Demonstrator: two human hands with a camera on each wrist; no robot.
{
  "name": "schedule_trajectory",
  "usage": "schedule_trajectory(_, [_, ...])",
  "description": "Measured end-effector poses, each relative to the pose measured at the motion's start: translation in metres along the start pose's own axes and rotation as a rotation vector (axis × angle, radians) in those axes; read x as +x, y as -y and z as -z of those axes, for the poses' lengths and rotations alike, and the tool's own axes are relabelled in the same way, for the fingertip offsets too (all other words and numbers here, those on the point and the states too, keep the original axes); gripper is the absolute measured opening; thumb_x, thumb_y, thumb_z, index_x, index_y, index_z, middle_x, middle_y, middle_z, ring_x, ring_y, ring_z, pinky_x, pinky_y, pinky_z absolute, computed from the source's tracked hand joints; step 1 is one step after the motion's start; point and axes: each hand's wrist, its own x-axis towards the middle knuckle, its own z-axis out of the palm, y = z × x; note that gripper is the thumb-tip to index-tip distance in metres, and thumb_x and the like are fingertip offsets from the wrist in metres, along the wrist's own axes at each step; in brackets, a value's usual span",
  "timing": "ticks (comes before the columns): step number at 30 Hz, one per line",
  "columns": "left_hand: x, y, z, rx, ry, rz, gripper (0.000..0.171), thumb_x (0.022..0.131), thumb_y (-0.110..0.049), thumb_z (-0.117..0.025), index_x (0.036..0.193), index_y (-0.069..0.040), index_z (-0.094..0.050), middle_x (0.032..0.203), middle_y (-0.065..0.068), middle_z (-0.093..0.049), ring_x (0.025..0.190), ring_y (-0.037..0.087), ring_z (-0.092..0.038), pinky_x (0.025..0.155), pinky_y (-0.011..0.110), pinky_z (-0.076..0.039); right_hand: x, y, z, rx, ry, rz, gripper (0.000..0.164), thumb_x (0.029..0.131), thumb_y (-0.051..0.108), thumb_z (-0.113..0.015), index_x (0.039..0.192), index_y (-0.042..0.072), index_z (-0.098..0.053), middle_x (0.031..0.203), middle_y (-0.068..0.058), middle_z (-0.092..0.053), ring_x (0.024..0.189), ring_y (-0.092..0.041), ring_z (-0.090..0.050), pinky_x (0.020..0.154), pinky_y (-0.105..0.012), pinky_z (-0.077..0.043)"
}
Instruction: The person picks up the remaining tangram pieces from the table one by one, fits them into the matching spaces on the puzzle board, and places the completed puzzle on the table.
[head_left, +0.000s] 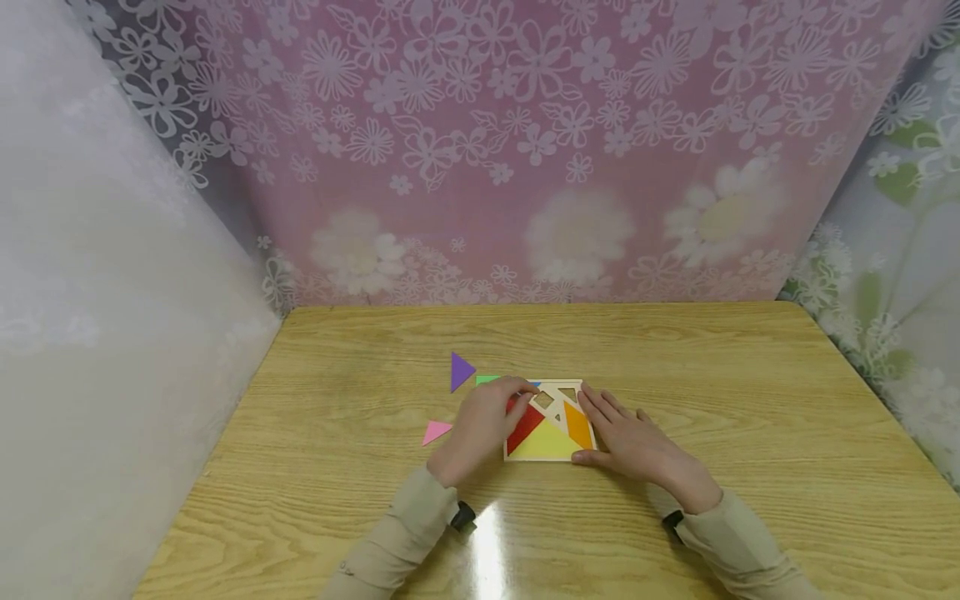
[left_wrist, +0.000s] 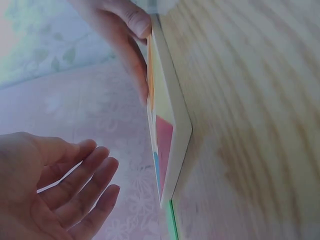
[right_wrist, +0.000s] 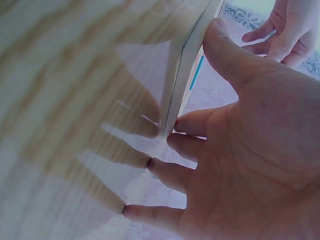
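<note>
A tangram puzzle board [head_left: 552, 459] with a pale wooden frame lies on the table. Inside it are a red triangle [head_left: 527, 427], a yellow triangle [head_left: 550, 443], an orange parallelogram [head_left: 578, 427] and a partly hidden blue piece [left_wrist: 156, 172]. Brown square and triangular shapes show on its pale base. My left hand [head_left: 482, 422] hovers over the board's left side, fingers loosely bent, with no piece visible in it. My right hand [head_left: 633, 437] rests against the board, thumb at the near edge and nearly straight fingers along the right edge.
A purple triangle [head_left: 462, 372] lies beyond the board to the left, and a pink triangle [head_left: 436, 432] lies left of my left hand. A green piece [head_left: 487, 380] sits at the board's far left corner, partly covered. Floral curtains stand behind the wooden table [head_left: 337, 500].
</note>
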Motion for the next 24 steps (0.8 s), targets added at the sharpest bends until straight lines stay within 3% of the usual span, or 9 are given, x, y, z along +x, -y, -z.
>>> schedule_trajectory(7, [0.001,0.014,0.010,-0.020,-0.076,0.037,0.014,0.100,-0.014,-0.066,0.110,-0.011,-0.075,0.104,0.000,-0.076,0.089,0.013,-0.072,0.069,0.022,-0.054,0.000,0.000,0.001,0.016,0.012,-0.004,0.094,0.094,0.054,-0.065,0.160,0.002,-0.022,0.167,-0.018,-0.019,0.148,-0.046,-0.026,0.104,-0.079,-0.025])
schedule_trajectory(14, [0.006,0.031,0.018,-0.012,-0.086,0.095,0.015,0.100,-0.012,-0.065,0.111,-0.009,-0.075,0.104,0.002,-0.077,0.087,0.015,-0.073,0.072,0.028,-0.058,-0.001,0.000,0.003,0.028,0.016,-0.004,0.094,0.094,0.053,-0.065,0.160,0.001,-0.022,0.167,-0.019,-0.018,0.149,-0.047,-0.024,0.105,-0.080,-0.023])
schedule_trajectory(19, [0.009,0.039,0.021,0.015,-0.035,0.129,0.016,0.096,-0.007,-0.069,0.110,-0.004,-0.074,0.104,0.007,-0.076,0.088,0.021,-0.073,0.072,0.032,-0.059,-0.001,0.000,0.002,0.018,0.012,-0.001,0.094,0.094,0.054,-0.065,0.160,0.001,-0.022,0.167,-0.019,-0.018,0.149,-0.047,-0.025,0.104,-0.080,-0.024])
schedule_trajectory(24, [0.010,0.046,0.018,0.084,0.074,0.172,0.028,0.092,-0.010,-0.075,0.118,-0.002,-0.071,0.115,0.011,-0.073,0.103,0.028,-0.070,0.087,0.042,-0.057,-0.001,0.000,0.001,0.027,0.011,0.001,0.094,0.094,0.054,-0.064,0.160,0.002,-0.022,0.167,-0.018,-0.017,0.149,-0.046,-0.025,0.104,-0.080,-0.023])
